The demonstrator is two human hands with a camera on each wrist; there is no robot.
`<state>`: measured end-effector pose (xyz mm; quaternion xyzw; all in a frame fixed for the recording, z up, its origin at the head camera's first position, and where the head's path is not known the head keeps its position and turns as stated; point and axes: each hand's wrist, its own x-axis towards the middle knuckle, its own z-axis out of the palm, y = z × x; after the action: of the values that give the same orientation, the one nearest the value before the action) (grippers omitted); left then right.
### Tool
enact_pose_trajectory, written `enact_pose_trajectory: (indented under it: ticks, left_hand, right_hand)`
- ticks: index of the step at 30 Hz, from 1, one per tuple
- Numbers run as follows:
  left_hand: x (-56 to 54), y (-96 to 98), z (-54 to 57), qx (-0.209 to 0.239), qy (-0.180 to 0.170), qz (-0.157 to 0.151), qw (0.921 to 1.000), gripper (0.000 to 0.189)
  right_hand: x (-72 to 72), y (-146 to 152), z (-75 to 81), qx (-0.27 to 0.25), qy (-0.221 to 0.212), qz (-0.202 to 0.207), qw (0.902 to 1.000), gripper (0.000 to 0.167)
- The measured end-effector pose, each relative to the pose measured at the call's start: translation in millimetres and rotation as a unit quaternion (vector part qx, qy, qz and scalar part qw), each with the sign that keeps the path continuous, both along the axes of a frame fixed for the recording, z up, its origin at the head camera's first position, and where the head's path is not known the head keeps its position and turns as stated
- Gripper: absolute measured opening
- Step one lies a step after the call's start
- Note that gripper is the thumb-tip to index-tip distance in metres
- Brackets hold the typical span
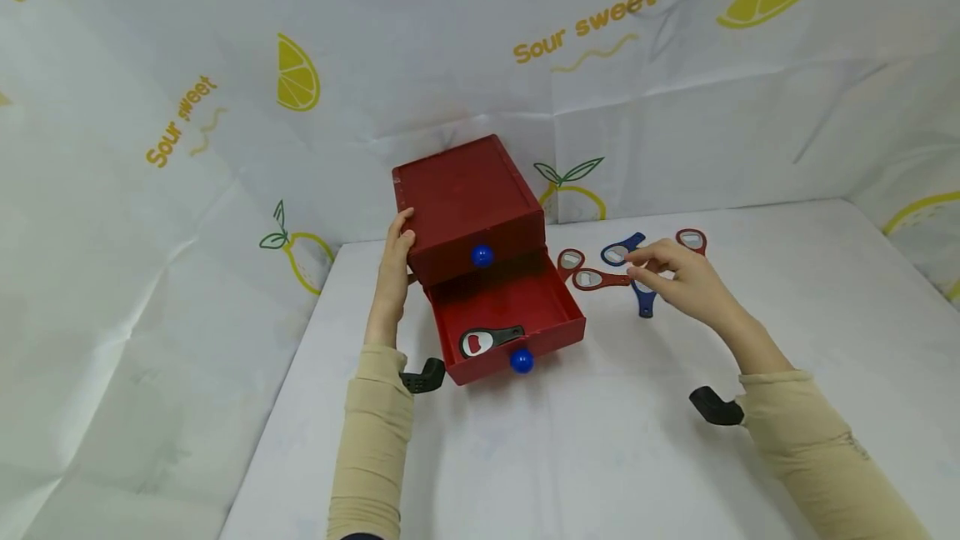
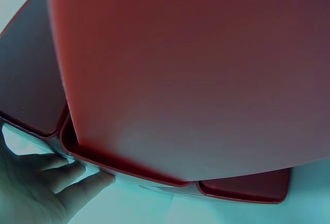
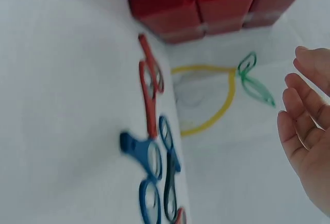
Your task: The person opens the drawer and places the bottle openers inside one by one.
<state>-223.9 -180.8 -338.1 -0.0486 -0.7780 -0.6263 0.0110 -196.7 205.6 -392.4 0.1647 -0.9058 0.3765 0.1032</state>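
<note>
A red two-drawer box [image 1: 465,190] stands toward the back, its lower drawer [image 1: 495,294] pulled out and its upper one closed. A black bottle opener [image 1: 506,334] lies in the lower drawer near the front wall. My left hand [image 1: 392,269] touches the box's left side, fingers fairly straight, as the left wrist view also shows. With nothing in it, my right hand [image 1: 686,282] hovers over several bottle openers right of the box. Among them are a red opener [image 1: 611,279], a blue opener [image 1: 645,302], another blue opener [image 1: 632,243] and a red opener [image 1: 691,238].
Round blue knobs, an upper knob [image 1: 482,256] and a lower knob [image 1: 522,361], stick out from the drawer fronts. A white cloth [image 1: 420,65] with lemon prints hangs behind the white table [image 1: 555,457]. Black wrist mounts [image 1: 424,376] project from both sleeves.
</note>
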Motion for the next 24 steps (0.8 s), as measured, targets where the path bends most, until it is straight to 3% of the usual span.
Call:
enact_pose_trajectory:
  ticks: [9, 16, 24]
  left_hand:
    - [-1.1, -1.6, -2.2, -0.003, 0.0, -0.001, 1.0, 0.046]
    - [0.0, -2.5, -0.9, -0.001, -0.001, 0.004, 1.0, 0.048]
    - [-1.5, -1.4, -2.4, 0.001, -0.002, 0.0, 1.0, 0.047]
  right_hand:
    - [-3.3, 53.4, -30.2, 0.065, -0.032, -0.02, 0.9972, 0.029]
    - [-8.6, 76.0, -57.3, 0.148, -0.077, -0.049, 0.9848, 0.038]
    - [-6.8, 90.9, -73.6, 0.178, -0.135, -0.081, 0.9713, 0.045]
